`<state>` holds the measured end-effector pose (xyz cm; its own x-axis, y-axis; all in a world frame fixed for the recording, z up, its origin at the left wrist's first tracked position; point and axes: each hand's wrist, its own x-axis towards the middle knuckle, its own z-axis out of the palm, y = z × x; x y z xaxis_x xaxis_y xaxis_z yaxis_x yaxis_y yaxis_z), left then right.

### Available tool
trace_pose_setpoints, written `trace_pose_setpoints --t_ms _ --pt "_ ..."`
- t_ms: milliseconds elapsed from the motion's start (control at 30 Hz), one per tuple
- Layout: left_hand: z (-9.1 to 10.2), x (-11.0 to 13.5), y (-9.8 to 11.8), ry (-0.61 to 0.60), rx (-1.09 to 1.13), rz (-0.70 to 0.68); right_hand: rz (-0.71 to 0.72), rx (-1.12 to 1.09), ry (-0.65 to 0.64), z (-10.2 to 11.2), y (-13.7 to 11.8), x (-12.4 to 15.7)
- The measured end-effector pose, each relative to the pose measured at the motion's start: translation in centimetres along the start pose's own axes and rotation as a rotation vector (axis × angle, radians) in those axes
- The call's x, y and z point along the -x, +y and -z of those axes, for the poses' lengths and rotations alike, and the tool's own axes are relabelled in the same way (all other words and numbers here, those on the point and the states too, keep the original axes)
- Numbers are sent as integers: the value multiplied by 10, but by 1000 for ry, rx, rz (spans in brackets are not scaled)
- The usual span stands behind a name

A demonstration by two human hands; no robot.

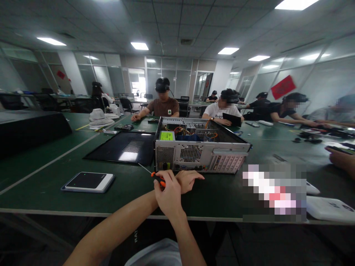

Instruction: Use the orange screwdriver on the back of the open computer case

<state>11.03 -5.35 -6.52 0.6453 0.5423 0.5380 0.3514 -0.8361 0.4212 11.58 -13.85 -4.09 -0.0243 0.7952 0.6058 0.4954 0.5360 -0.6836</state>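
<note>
My right hand (169,190) is closed around the handle of a screwdriver (158,179). Its handle is orange and black, and the thin shaft points up and left toward a black side panel (122,147). Behind it, my left hand (190,181) reaches across to the right, the left wrist passing under the right hand. The left fingers stretch outward with nothing visible in them. Just beyond both hands lies a computer case (202,147) with its top side uncovered and its rear face toward me. Wires and a power supply with a green label (167,136) show inside.
A white-and-black flat device (88,182) lies at left on the green table (50,199). A large black box (30,129), a white fan (101,122) and a circuit board (124,127) stand farther off. White devices (330,208) lie at right. Several people sit around.
</note>
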Motion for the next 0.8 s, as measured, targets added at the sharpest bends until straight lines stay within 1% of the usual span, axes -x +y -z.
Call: trace_pose_setpoints --t_ms 100,267,333,433,633,800 --pt "1 0 1 -16 7 2 0 -8 -2 2 -1 0" --pt "-3 0 -4 -89 54 -13 -3 2 2 3 0 0" --pt "-4 0 -6 -95 58 -15 -1 -1 6 3 0 0" --pt "-6 1 -6 -70 47 -14 -2 -11 6 3 0 0" --pt "-2 1 -1 -62 -25 -22 -9 -33 6 5 -2 0" --pt "1 -2 -2 -75 -142 -116 -11 -77 5 6 -2 0"
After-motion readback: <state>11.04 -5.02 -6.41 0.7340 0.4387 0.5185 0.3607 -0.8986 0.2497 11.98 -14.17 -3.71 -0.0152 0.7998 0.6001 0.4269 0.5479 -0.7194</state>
